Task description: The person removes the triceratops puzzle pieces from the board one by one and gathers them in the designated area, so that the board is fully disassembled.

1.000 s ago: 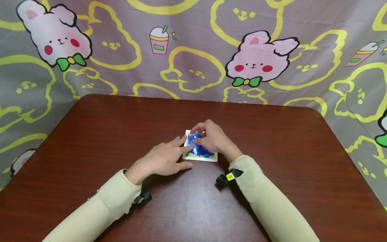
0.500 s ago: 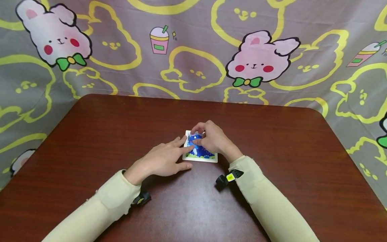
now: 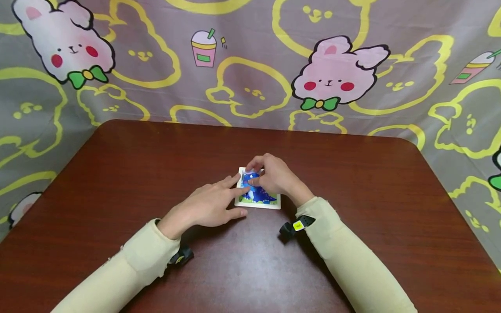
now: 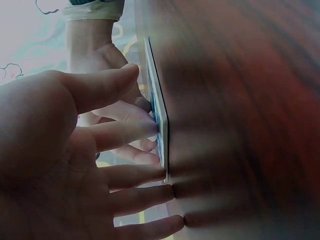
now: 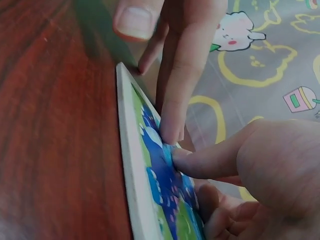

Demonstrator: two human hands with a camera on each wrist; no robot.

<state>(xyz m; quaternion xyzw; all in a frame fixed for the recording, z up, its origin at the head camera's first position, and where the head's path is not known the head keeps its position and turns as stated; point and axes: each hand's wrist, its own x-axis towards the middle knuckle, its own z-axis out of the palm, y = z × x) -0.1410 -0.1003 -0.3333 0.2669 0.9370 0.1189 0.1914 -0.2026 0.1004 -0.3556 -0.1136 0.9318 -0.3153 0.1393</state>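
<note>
A small square board with a white rim (image 3: 258,206) lies flat on the table, bearing a picture of a blue dinosaur (image 3: 261,194) on green ground. It looks like a child's jigsaw puzzle. My left hand (image 3: 207,204) spreads straight fingers over its left side; the index fingertip touches the picture and the thumb stays off the board. From the upper right, my right hand (image 3: 275,174) reaches in with bent fingers. In the right wrist view, its thumb (image 5: 200,164) touches the picture beside the left index finger (image 5: 177,95). Whether it pinches a loose piece is hidden.
The dark reddish-brown table (image 3: 156,156) extends around the board on all sides. A curtain (image 3: 250,39) printed with rabbits and yellow outlines hangs behind it. A black wrist camera (image 3: 291,229) sits below the right cuff, another (image 3: 182,255) below the left.
Both hands keep nearly the same pose on the board. The head view has shifted slightly, so everything appears a little moved.
</note>
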